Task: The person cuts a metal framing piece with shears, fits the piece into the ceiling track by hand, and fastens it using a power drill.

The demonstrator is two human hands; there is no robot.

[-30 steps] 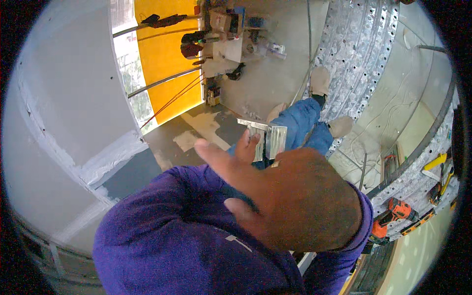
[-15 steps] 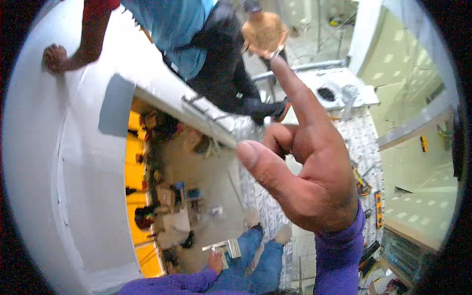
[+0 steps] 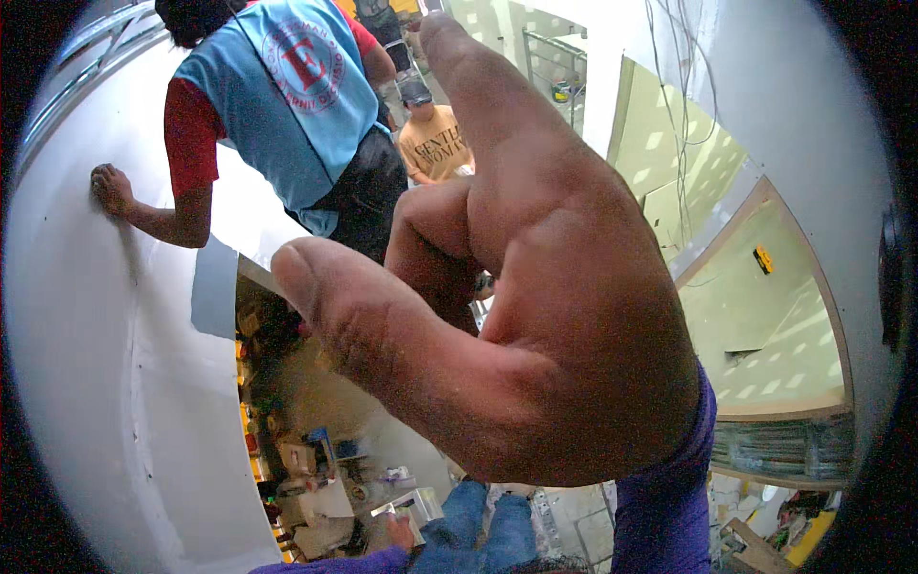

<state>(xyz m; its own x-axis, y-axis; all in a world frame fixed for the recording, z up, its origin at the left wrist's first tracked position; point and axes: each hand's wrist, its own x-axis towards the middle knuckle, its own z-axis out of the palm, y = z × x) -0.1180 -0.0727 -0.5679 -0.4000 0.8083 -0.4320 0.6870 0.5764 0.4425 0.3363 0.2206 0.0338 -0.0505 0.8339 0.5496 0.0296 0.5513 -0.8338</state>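
My right hand (image 3: 574, 325) is raised close to the camera and fills the middle of the view. Its index finger points up and away, the thumb sticks out to the left, and the other fingers are curled. Nothing shows in its grasp, and the fingertip reaches the top edge. Low in the view, my left hand (image 3: 400, 532) is small and closed round a pale, metallic-looking pan-like tool (image 3: 421, 503), held in front of my jeans. My right hand hides much of the platform beneath me.
A co-worker in a light blue vest (image 3: 296, 105) braces a hand on the white wall (image 3: 76, 316) at the left. Beyond stands a person in a tan shirt (image 3: 435, 143). Wires (image 3: 684, 124) hang at upper right, near a framed opening (image 3: 775, 325). Boxes (image 3: 320, 502) lie on the floor below.
My right hand has come nearer the camera and looks larger. The view has tilted up, showing more of the co-worker's back and the hanging wires. My left hand still holds the tool.
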